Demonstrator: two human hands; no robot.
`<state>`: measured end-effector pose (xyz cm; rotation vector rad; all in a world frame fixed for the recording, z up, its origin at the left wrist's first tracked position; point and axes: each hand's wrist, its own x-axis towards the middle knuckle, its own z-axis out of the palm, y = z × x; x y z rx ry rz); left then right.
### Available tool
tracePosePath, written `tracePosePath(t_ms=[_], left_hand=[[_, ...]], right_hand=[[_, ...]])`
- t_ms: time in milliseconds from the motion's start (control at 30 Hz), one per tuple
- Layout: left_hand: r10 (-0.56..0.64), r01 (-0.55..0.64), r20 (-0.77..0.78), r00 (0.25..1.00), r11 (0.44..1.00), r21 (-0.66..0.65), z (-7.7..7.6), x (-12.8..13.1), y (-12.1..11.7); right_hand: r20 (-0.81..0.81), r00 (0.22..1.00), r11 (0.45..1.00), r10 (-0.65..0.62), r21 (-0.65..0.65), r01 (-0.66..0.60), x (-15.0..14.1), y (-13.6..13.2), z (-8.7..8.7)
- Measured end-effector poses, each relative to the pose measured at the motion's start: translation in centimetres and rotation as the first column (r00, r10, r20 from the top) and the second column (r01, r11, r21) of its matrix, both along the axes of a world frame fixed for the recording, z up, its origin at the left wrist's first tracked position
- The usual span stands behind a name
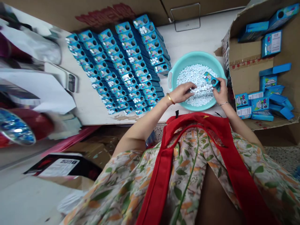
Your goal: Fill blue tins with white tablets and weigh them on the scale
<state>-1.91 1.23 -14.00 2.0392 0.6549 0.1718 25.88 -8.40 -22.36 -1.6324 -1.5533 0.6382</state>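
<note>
A turquoise plastic basin [173, 64] holds a heap of small white pellets [191, 72]. Over its right side, my right hand [221, 91] grips a small blue candy box [210, 78] between thumb and fingers; a dark round opening shows on the box's end. My left hand [184, 92], with a gold bangle at the wrist, reaches in over the basin's left side. Its fingers curl together around some white pellets, low over the heap. More pellets lie in a band between the two hands, just below the box.
Rows of upright blue boxes [122, 64] with round openings stand left of the basin, white pellets on some tops. An open cardboard carton [245, 75] with loose blue boxes is at right. A metal handle [185, 30] lies behind; a phone [71, 82] lies far left.
</note>
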Motion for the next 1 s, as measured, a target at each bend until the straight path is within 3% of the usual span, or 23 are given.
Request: tracePosePath(t_ms=[133,233,300,400,467,533,600,733,800,867,933,1000], left_hand=[[-0.048,0.105,-0.294,0.955,0.978,0.18,5.0,2.1,1.7],[-0.031,0.193,-0.555,0.831,0.953,0.235,8.6,4.8,1.0],[0.016,0.198,-0.623,0.782,0.941,0.273,10.5,6.3,-0.2],[0.043,0.192,-0.617,0.786,0.931,0.31,12.2,6.9,-1.4],[0.058,0.164,-0.593,0.803,0.935,0.314,12.1,6.1,-1.4],[0.117,0.091,-0.564,0.818,0.94,0.328,10.9,4.6,-0.5],[0.199,0.005,-0.532,0.823,0.935,0.355,8.4,3.2,0.6],[0.302,-0.113,-0.562,0.77,0.932,0.345,0.8,2.3,2.0],[0.236,-0.076,-0.605,0.76,0.958,0.277,-3.1,3.1,1.7],[0.126,0.014,-0.611,0.782,0.976,0.219,-6.0,4.2,0.7],[0.023,0.101,-0.578,0.816,0.978,0.182,-7.7,5.2,-0.9],[-0.059,0.157,-0.531,0.845,0.977,0.143,-8.1,5.7,-2.4]], right_hand=[[0.043,0.997,0.998,0.063,-0.025,-0.062,-0.9,-0.1,0.4],[0.054,0.994,0.995,0.096,-0.041,-0.094,-1.7,-0.1,0.5],[0.048,0.993,0.993,0.104,-0.056,-0.101,-2.2,-0.2,0.6],[0.031,0.995,0.993,0.097,-0.069,-0.094,-2.6,-0.2,0.5],[0.022,0.996,0.994,0.085,-0.067,-0.083,-2.6,-0.2,0.5],[0.016,0.998,0.996,0.065,-0.059,-0.064,-2.4,-0.3,0.5],[0.01,0.999,0.998,0.035,-0.052,-0.035,-2.0,-0.3,0.7],[0.0,0.999,0.998,-0.05,-0.03,0.05,-0.9,-0.6,1.3],[0.003,0.997,0.997,-0.079,-0.022,0.08,-0.3,-0.6,1.3],[0.006,0.995,0.995,-0.103,-0.016,0.103,0.1,-0.6,0.9],[-0.005,0.991,0.991,-0.132,-0.009,0.132,0.4,-0.4,0.5],[-0.026,0.987,0.987,-0.16,-0.002,0.159,0.5,-0.3,0.0]])
